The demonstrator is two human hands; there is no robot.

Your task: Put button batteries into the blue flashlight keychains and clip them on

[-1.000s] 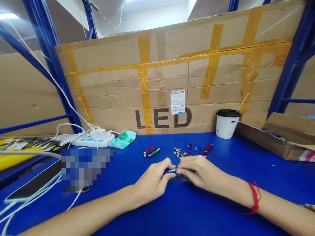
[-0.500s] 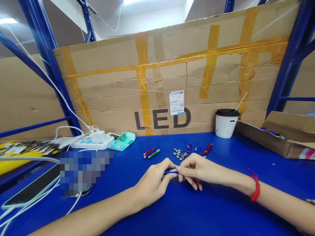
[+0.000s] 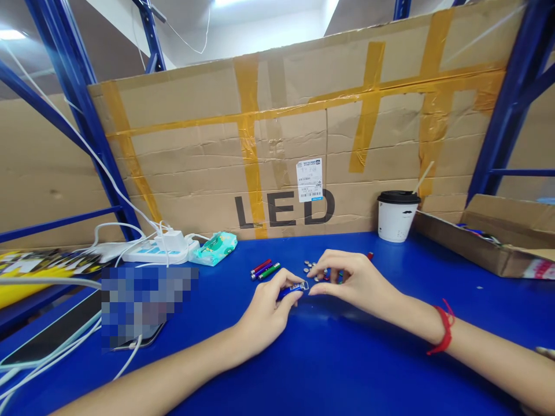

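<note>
My left hand (image 3: 269, 307) pinches a small blue tube like a mini flashlight (image 3: 291, 290), between thumb and fingers. It bears a pale label, and its silver end points right. Just to its right, my right hand (image 3: 347, 276) is open, thumb and curved fingers apart, with nothing visible between them. Behind the right hand lie several silver button cells (image 3: 307, 266), partly covered by the fingers. The carabiners there are mostly hidden, and a red piece (image 3: 370, 256) peeks out. Red, purple and green tubes (image 3: 269, 271) lie side by side beyond my left hand.
A lidded paper cup (image 3: 393, 222) with a straw stands at the back right, beside an open cardboard box (image 3: 485, 254). On the left are a wipes pack (image 3: 215, 248), a power strip (image 3: 151, 252), cables and a phone (image 3: 56, 332). Taped cardboard (image 3: 195, 162) backs the blue table.
My right hand has let go of the blue tube's end and drawn slightly up and right, fingers parting. My left hand has shifted a little left with the tube, whose silver end now shows.
</note>
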